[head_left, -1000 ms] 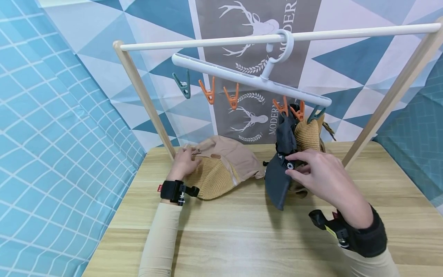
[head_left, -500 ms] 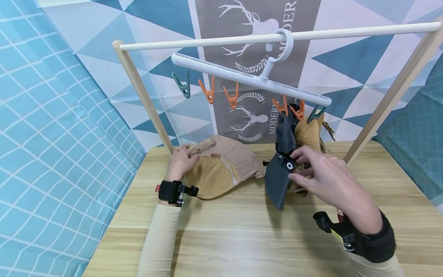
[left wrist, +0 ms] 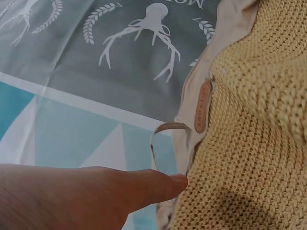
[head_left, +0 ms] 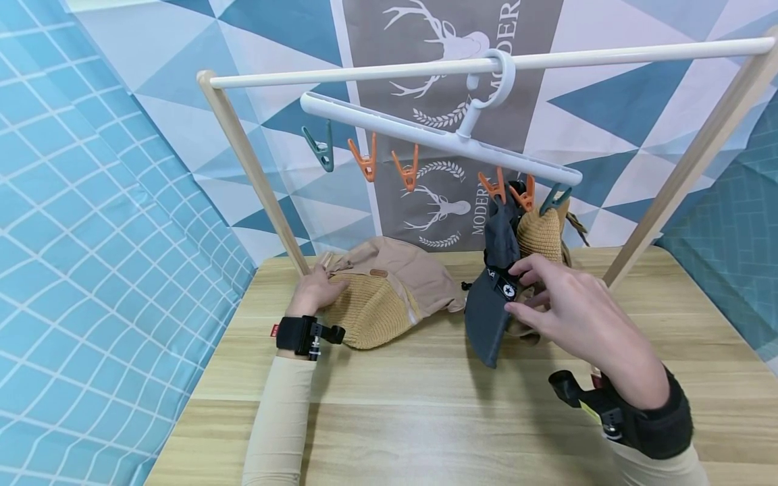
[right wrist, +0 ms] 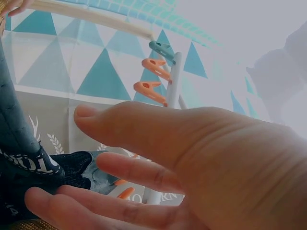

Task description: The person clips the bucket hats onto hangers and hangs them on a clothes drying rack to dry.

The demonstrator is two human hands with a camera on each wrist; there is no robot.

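A sun hat of yellow knit and beige cloth [head_left: 371, 304] lies on the table, a small brown tag [left wrist: 203, 107] near its edge. My left hand [head_left: 317, 290] is at its left end; the thumb stretches out to the cloth edge in the left wrist view, the other fingers hidden there. A dark cap [head_left: 488, 314] with a star badge hangs from orange clips [head_left: 524, 194]. My right hand [head_left: 568, 300] is beside its badge, thumb and fingers apart with nothing between them. Behind hangs a yellow knit hat [head_left: 539, 236] from a green clip [head_left: 556, 198].
A pale blue hanger [head_left: 431, 138] hangs tilted from a white rod [head_left: 365, 74], its right end lower. Free clips [head_left: 365, 162] hang at its left. Wooden posts [head_left: 258, 179] hold the rod above the wooden table [head_left: 413, 412]. A patterned cloth stands behind.
My right hand has let go of the cap's badge area and drawn slightly right. My left hand has slid slightly left and down along the sun hat's end.
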